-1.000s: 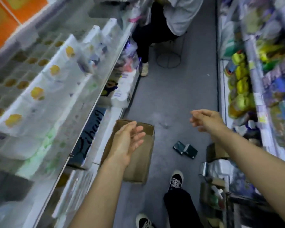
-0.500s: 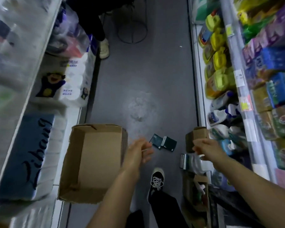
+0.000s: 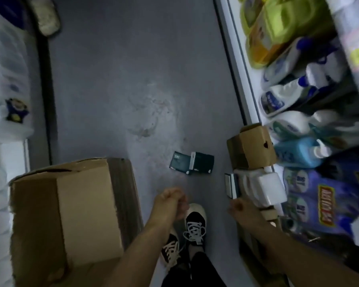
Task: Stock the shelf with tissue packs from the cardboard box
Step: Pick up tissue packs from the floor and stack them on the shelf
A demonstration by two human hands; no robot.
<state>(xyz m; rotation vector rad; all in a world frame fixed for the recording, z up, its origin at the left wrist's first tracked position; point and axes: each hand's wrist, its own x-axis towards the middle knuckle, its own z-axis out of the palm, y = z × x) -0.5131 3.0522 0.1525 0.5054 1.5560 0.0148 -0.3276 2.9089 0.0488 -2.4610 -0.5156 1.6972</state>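
Brown cardboard box [image 3: 71, 220], large, open at the top, standing on the grey floor [image 3: 116, 83] at lower left; its interior shows bare card walls and no tissue packs can be seen in it. Left hand [image 3: 170, 201], loosely curled with fingers bent inward, holding nothing, poised over the floor just right of the box and above a black-and-white sneaker [image 3: 195, 224]. Right hand [image 3: 239, 207], also curled and blurred, gripping nothing that can be made out, close to a white wrapped pack [image 3: 263, 187] at the foot of the right-hand shelf [image 3: 236, 83]. Small cardboard carton [image 3: 250, 148], just behind that pack, against the same shelf. Two dark green packets [image 3: 192, 165], lying flat on the floor between the hands and the carton. Detergent bottles [image 3: 294, 94], white, blue and green, lining the right shelf. White paper goods [image 3: 6, 75], stacked on the left shelf, blurred.
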